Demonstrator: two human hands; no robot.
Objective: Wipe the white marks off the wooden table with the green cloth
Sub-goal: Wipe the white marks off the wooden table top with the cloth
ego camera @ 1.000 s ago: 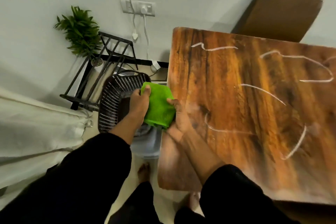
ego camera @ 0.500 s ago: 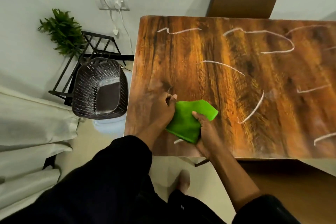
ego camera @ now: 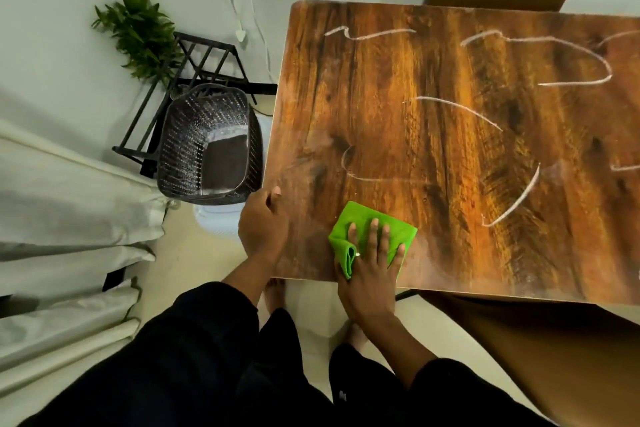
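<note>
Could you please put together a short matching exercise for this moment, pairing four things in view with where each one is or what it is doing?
Things:
1. green cloth
2. left hand
3. dark basket
4. potted plant

Places or states:
A. on the floor beside the table's left edge
B. by the wall, at the far end of the black rack
C. pressed flat on the wooden table under the right hand
D. curled at the near left corner of the table, off the cloth

Pairs: 1-C, 2-D, 3-A, 4-B
</note>
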